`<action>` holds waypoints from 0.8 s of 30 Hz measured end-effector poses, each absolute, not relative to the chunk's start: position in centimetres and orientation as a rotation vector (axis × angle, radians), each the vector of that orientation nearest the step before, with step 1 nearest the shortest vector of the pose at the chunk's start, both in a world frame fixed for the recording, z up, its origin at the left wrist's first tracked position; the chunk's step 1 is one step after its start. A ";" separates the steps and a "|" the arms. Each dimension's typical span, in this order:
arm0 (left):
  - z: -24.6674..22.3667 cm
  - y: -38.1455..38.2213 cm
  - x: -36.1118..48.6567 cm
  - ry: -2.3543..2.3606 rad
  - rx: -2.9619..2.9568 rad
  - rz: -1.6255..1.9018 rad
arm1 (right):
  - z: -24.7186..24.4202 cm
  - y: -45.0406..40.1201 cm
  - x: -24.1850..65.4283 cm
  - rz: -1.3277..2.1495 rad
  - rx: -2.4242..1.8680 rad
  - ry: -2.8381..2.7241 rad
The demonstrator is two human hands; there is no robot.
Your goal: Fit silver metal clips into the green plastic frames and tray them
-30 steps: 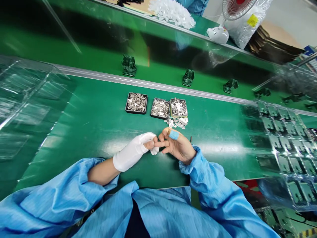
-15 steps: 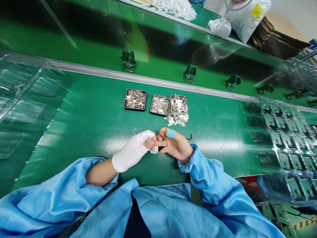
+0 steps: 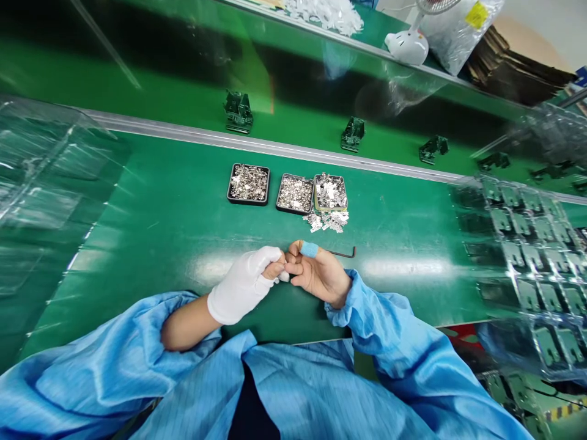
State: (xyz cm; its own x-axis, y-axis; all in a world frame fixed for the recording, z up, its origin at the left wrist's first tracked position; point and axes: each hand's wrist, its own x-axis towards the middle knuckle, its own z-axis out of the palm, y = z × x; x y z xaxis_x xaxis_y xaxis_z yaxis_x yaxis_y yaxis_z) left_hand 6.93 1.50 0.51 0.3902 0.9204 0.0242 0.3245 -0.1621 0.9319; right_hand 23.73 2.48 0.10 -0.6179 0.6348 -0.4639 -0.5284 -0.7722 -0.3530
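My left hand [image 3: 245, 284], in a white glove with bare thumb and fingertips, is closed in a pinch above the green table [image 3: 165, 226]. Against its fingertips rest those of my right hand [image 3: 318, 269], which is bare with blue tape on one finger and also pinches. Whatever lies between the fingertips is too small or hidden to make out. Beyond the hands stand a left black tray [image 3: 248, 201], a middle black tray [image 3: 293, 211] and a right tray [image 3: 331, 209], all full of small metal parts. Loose metal pieces [image 3: 328, 221] lie before the right tray. A hex key [image 3: 352, 252] lies behind my right hand.
Clear plastic trays [image 3: 41, 177] stand at the left. Stacked clear trays with metal brackets [image 3: 518, 226] fill the right side. A metal rail [image 3: 284, 150] crosses behind the parts trays. On the back shelf are a white fan [image 3: 408, 47] and white plastic pieces [image 3: 325, 15].
Both hands have shifted slightly left and remain together at the fingertips. More of the hex key's shaft now shows behind my right hand.
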 end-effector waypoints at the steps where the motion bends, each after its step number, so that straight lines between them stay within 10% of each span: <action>1: 0.4 1.5 6.9 1.114 1.752 0.786 | 0.1 2.5 23.7 2.349 -0.766 -0.229; 13: -1.2 1.9 6.6 1.118 2.242 0.863 | -0.2 2.4 23.4 2.389 -0.781 -0.210; 24: 0.4 1.7 7.4 0.891 1.340 0.768 | 0.1 2.5 24.0 2.129 -0.719 -0.483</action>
